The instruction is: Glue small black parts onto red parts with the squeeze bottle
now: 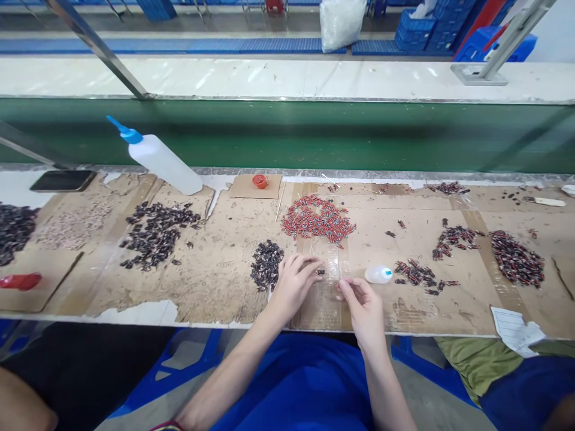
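My left hand (296, 280) rests on the cardboard-covered bench (215, 281), fingers curled and pinched on a tiny dark part beside a small heap of black parts (266, 264). My right hand (359, 299) hovers just right of it, thumb and forefinger pressed together on something too small to make out. A pile of red parts (318, 218) lies just beyond both hands. A small clear bottle with a blue tip (378, 274) lies on its side right of my right hand.
A large white squeeze bottle with a blue nozzle (159, 158) leans at the back left. More dark heaps (155, 233) and mixed red-black heaps (516, 258) spread across the bench. A red cap (259, 181), a phone (63, 180), a green conveyor belt (314, 134), and other people's legs are in view.
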### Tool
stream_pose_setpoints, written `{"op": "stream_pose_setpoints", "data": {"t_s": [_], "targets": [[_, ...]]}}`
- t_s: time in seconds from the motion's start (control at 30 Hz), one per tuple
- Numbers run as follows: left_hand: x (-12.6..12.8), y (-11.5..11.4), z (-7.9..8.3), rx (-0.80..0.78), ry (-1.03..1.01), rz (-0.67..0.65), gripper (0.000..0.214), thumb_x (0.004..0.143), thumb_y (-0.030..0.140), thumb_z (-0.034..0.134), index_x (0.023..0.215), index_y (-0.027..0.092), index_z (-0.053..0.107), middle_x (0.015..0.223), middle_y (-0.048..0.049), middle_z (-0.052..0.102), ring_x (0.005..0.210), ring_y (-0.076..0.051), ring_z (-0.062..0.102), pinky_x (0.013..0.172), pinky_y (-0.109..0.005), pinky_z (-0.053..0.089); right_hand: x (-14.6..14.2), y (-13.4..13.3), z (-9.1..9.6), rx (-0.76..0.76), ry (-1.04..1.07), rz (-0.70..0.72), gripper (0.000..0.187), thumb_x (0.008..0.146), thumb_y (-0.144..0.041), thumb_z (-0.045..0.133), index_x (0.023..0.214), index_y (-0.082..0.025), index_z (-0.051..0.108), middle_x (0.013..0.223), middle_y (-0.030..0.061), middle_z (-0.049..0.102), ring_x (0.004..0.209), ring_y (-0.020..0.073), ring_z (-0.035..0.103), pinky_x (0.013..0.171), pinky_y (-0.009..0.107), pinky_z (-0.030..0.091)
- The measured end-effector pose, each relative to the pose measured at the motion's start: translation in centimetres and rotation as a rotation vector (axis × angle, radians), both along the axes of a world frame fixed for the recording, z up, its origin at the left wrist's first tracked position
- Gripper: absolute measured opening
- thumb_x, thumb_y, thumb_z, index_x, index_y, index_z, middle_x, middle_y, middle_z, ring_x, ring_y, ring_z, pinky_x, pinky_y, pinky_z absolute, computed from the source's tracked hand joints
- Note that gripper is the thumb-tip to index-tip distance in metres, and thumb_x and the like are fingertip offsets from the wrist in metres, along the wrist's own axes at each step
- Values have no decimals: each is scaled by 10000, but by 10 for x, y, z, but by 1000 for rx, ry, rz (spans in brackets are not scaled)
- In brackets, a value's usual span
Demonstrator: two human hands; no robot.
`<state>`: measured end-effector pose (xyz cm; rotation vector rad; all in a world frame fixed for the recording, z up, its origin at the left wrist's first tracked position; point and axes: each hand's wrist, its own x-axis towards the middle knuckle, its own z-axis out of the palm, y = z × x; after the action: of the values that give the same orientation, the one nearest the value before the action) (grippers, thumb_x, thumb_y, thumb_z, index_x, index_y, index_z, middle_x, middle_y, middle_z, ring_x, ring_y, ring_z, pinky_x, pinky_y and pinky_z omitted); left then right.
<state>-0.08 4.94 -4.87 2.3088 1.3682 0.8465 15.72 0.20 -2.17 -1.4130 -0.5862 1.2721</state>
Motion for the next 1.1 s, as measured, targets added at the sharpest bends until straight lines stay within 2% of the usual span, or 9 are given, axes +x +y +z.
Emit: {"op": "stream_pose_setpoints", "data": {"t_s": [0.07,0.13,0.3,0.47,0.6,0.77,0.93,1.1], "targets": [[3,3,-3,-12,11,29,126,896,194,589,949,223,700,1082,-73,688,1047,-243,559,888,-409,441,-4,3,-7,21,-69,-31,363,610,-504,793,738,-177,702,714,41,709,694,181,661,628,309,583],[4,4,-3,-33,-45,3,140,902,163,564,894,211,695,1035,-65,706,1011,-232,587,876,-397,470,-9,5,-13,47,-120,-46,348,641,-493,773,763,-173,711,746,60,727,708,197,676,653,334,591],[6,-1,10,-144,-300,-14,117,907,179,564,897,178,681,843,-52,729,796,-175,670,736,-287,539,-19,7,-15,108,-186,-68,306,727,-464,719,831,-177,699,807,65,736,747,196,691,692,333,597],[7,-7,21,-144,-387,-46,144,912,207,570,922,194,713,878,-54,757,823,-178,693,768,-290,552,-21,5,-10,141,-189,-8,314,768,-484,685,840,-179,680,859,68,735,783,197,700,717,337,604],[8,-11,26,-174,-427,-44,158,913,220,572,896,193,726,850,-54,762,798,-176,696,742,-290,561,-23,1,-9,140,-237,13,327,786,-505,665,828,-181,664,810,66,736,749,195,705,751,348,596],[8,-13,34,-234,-472,-30,151,897,200,586,891,180,735,836,-69,759,783,-185,690,725,-295,561,-28,-3,-11,204,-297,-17,307,817,-487,640,830,-181,663,836,86,740,772,206,714,753,345,595],[7,-11,39,-303,-495,-46,156,891,196,590,876,183,745,833,-65,761,790,-184,698,726,-282,565,-27,-5,-9,337,-559,0,182,872,-345,607,850,-184,690,836,85,740,801,208,715,765,339,587],[8,-16,45,-190,-441,-14,168,894,171,576,875,187,742,802,-61,750,752,-177,674,708,-286,555,-29,-6,2,530,-839,-39,137,889,-203,570,866,-193,705,814,76,738,777,185,710,739,306,588]]}}
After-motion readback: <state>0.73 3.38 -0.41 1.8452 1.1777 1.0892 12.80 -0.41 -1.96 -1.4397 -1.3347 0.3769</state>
